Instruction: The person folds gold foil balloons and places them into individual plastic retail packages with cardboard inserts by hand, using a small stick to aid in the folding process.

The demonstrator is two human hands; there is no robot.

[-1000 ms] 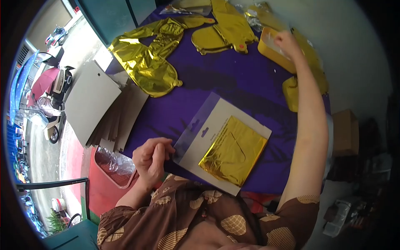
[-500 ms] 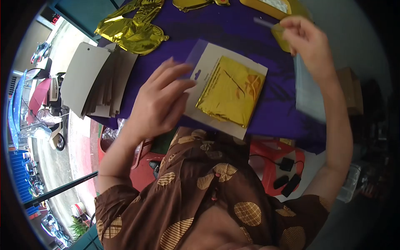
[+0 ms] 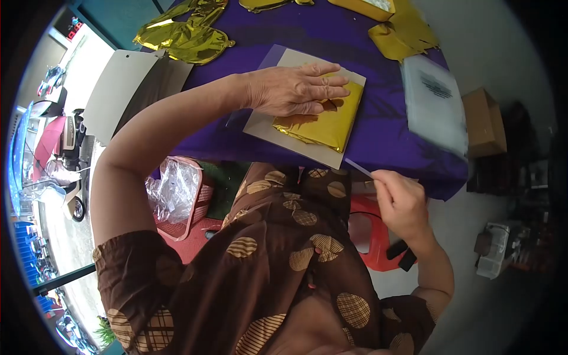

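My left hand [image 3: 296, 90] lies flat, fingers stretched out, across a folded gold foil balloon [image 3: 319, 131]. Beneath the foil is a pale card [image 3: 258, 131], and a clear plastic sleeve [image 3: 272, 57] shows past the card's top left edge. The hand hides the upper part of the foil and card. At the near edge of the table, my right hand [image 3: 403, 202] is closed around one end of a thin translucent straw [image 3: 358, 168]. The straw's free tip points up and left, close to the card's lower corner.
A purple cloth [image 3: 378, 133] covers the table. Gold foil balloons [image 3: 183, 44] lie at the far left, above a stack of cards [image 3: 121, 89]. Clear bags [image 3: 435, 103] rest on the right, near a yellow tray [image 3: 364, 9]. A red stool [image 3: 367, 228] stands below.
My left hand has moved right and come down flat on the foil. My right hand has brought the straw from the table's far right down to its near edge.
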